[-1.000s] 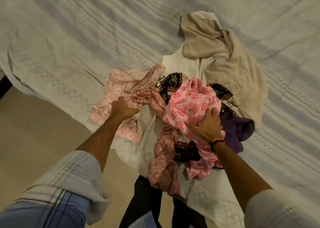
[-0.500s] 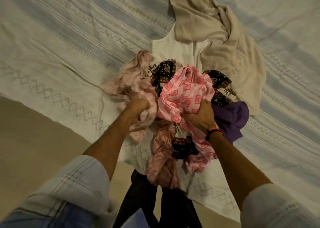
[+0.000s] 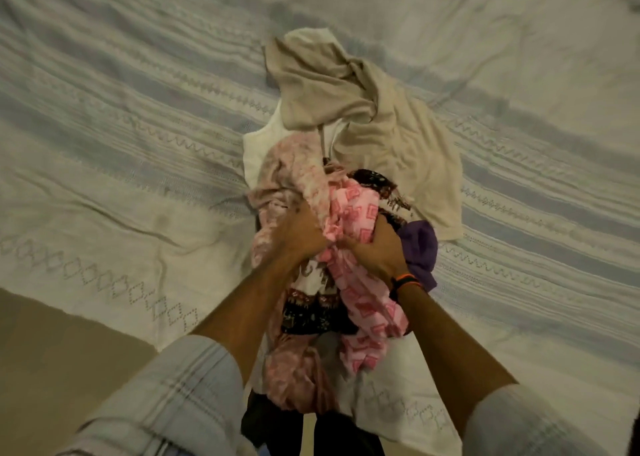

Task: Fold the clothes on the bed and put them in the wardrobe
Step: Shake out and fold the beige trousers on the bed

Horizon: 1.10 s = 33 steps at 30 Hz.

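A heap of clothes lies near the front edge of the bed [image 3: 138, 144]. My left hand [image 3: 299, 239] grips a pale pink floral garment [image 3: 291, 168] bunched against the heap. My right hand [image 3: 377, 248], with a dark and orange wristband, grips a pink cloth with square patterns [image 3: 356, 210]. The two hands are close together over the heap. Under them lie a dark patterned cloth [image 3: 311, 313], a purple garment [image 3: 419, 244] at the right and a white top [image 3: 259, 144]. A beige garment [image 3: 374, 123] lies crumpled behind the heap. No wardrobe is in view.
The bedspread is pale with blue stripes and zigzag stitching, spreading wide on all sides of the heap. Its edge hangs at the lower left over a tan floor [image 3: 52, 358]. My dark trouser legs [image 3: 294, 431] stand against the bed's edge.
My left hand has drawn the pale pink garment in from the left onto the heap, beside my right hand. The view has shifted so the heap sits more central.
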### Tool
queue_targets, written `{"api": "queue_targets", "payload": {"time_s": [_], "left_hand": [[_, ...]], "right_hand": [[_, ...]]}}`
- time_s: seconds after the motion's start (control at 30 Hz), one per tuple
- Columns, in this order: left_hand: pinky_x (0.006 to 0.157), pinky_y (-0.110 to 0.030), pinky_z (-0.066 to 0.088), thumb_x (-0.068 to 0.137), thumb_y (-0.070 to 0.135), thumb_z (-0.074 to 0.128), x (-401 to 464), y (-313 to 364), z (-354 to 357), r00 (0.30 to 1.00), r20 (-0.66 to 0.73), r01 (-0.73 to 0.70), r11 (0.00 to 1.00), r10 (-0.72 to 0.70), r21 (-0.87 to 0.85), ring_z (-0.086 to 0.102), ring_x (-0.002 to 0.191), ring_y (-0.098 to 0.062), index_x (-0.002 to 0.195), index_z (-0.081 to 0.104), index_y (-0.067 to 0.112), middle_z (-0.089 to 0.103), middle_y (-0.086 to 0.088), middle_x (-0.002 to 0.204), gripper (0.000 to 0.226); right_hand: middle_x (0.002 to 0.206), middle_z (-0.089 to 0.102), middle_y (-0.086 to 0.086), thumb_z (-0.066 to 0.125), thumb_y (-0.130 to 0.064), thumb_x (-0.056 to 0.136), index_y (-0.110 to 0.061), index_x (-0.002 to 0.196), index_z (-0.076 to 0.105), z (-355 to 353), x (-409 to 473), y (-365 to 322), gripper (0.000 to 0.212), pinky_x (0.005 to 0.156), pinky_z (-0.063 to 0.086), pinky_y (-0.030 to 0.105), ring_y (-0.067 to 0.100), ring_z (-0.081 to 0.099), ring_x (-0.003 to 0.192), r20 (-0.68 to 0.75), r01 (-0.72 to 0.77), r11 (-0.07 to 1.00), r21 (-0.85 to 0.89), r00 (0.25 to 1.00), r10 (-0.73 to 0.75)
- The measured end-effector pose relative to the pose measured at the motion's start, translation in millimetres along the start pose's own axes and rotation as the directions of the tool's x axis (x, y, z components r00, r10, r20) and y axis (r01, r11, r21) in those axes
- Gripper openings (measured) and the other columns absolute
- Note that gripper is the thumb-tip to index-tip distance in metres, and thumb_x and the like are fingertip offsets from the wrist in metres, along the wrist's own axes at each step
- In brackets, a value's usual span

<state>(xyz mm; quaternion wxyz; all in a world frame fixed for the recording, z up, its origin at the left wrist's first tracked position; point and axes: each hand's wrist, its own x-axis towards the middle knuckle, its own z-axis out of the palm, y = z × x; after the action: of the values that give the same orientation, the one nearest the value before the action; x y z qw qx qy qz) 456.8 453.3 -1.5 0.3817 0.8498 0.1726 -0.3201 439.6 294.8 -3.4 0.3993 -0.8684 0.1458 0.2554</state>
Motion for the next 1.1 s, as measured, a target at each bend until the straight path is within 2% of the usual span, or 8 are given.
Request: {"api": "queue_targets", "payload": {"time_s": [0.1, 0.27, 0.47, 0.57, 0.67, 0.83, 0.97, 1.1], "left_hand": [[0.115, -0.05, 0.03, 0.082, 0.048, 0.071, 16.4, 5.8, 1.0, 0.989, -0.143, 0.027, 0.998, -0.035, -0.057, 0.029, 0.14, -0.043, 0.156, -0.007, 0.015, 0.018, -0.024, 0.157, 0.112], [0.114, -0.052, 0.028, 0.07, 0.063, 0.075, 56.7, 25.2, -5.4, 0.952, -0.301, -0.02, 0.988, 0.065, 0.151, 0.019, 0.142, -0.042, 0.154, 0.013, 0.028, 0.003, -0.019, 0.157, 0.11], [0.119, -0.049, 0.022, 0.063, 0.056, 0.084, 122.3, 26.9, -22.9, 0.996, 0.06, -0.077, 0.961, 0.064, 0.264, 0.013, 0.147, -0.041, 0.156, 0.014, 0.024, 0.004, -0.022, 0.161, 0.121], [0.117, -0.052, 0.024, 0.06, 0.061, 0.082, 135.6, 13.4, -15.9, 0.991, 0.082, -0.123, 0.945, 0.103, 0.303, 0.014, 0.146, -0.043, 0.156, 0.016, 0.024, 0.009, -0.025, 0.159, 0.122], [0.117, -0.053, 0.022, 0.058, 0.064, 0.079, 142.5, 6.7, -8.9, 0.991, 0.059, -0.136, 0.939, 0.123, 0.315, 0.013, 0.146, -0.042, 0.155, 0.017, 0.025, 0.012, -0.024, 0.158, 0.122], [0.118, -0.053, 0.02, 0.061, 0.062, 0.082, 149.1, 4.4, -6.6, 0.989, 0.042, -0.146, 0.93, 0.14, 0.336, 0.014, 0.146, -0.041, 0.155, 0.018, 0.026, 0.014, -0.022, 0.158, 0.12], [0.117, -0.053, 0.022, 0.052, 0.069, 0.079, 142.5, 6.3, -10.5, 0.991, 0.043, -0.131, 0.946, 0.124, 0.296, 0.015, 0.146, -0.041, 0.154, 0.02, 0.027, 0.015, -0.021, 0.159, 0.125], [0.112, -0.052, 0.033, 0.041, 0.08, 0.064, 132.6, 6.9, -18.5, 0.987, 0.004, -0.161, 0.972, 0.162, 0.174, 0.028, 0.142, -0.037, 0.152, 0.025, 0.026, 0.029, -0.017, 0.154, 0.13]], "right_hand": [[0.119, 0.061, 0.006, 0.07, -0.062, 0.072, -0.018, 0.123, 0.054, -14.0, 26.8, -2.6, 0.069, 0.092, 0.05, 0.049, 0.028, 0.058, 0.108, -0.081, 0.028, 0.999, -0.03, 0.996, -0.031], [0.136, 0.049, 0.016, 0.07, -0.048, 0.084, -0.009, 0.14, 0.043, -52.7, 89.5, -19.9, 0.074, 0.105, 0.04, 0.043, 0.033, 0.047, 0.125, -0.084, 0.083, 0.978, -0.193, 0.991, -0.1], [0.136, 0.046, 0.019, 0.062, -0.054, 0.075, -0.028, 0.142, 0.043, -65.7, 178.6, -32.5, 0.074, 0.103, 0.042, 0.047, 0.039, 0.043, 0.127, 0.049, 0.098, 0.922, -0.374, 0.995, -0.085], [0.154, 0.034, 0.014, 0.05, -0.071, 0.051, -0.046, 0.137, 0.046, -53.3, 217.0, -33.3, 0.09, 0.113, 0.033, 0.05, 0.041, 0.027, 0.14, 0.14, 0.079, 0.904, -0.42, 0.99, -0.022], [0.162, 0.018, 0.011, 0.059, -0.064, 0.057, -0.05, 0.139, 0.044, -43.8, 239.8, -34.9, 0.084, 0.118, 0.023, 0.047, 0.043, 0.009, 0.147, 0.197, 0.07, 0.902, -0.427, 0.98, 0.017], [0.143, 0.047, 0.01, 0.07, -0.035, 0.082, -0.021, 0.134, 0.054, -45.5, 252.6, -38.9, 0.056, 0.104, 0.038, 0.035, 0.032, 0.046, 0.13, 0.088, 0.046, 0.929, -0.368, 0.996, -0.014], [0.132, 0.054, 0.01, 0.077, -0.03, 0.081, -0.006, 0.137, 0.04, -60.2, 230.9, -51.4, 0.071, 0.086, 0.042, 0.024, 0.022, 0.053, 0.118, 0.108, -0.022, 0.988, -0.154, 0.993, 0.039], [0.113, 0.069, 0.004, 0.076, -0.029, 0.071, -0.017, 0.117, 0.066, -57.3, 183.2, -60.4, 0.048, 0.089, 0.053, 0.036, 0.023, 0.063, 0.107, 0.214, 0.056, 0.997, -0.055, 0.976, -0.043]]}}
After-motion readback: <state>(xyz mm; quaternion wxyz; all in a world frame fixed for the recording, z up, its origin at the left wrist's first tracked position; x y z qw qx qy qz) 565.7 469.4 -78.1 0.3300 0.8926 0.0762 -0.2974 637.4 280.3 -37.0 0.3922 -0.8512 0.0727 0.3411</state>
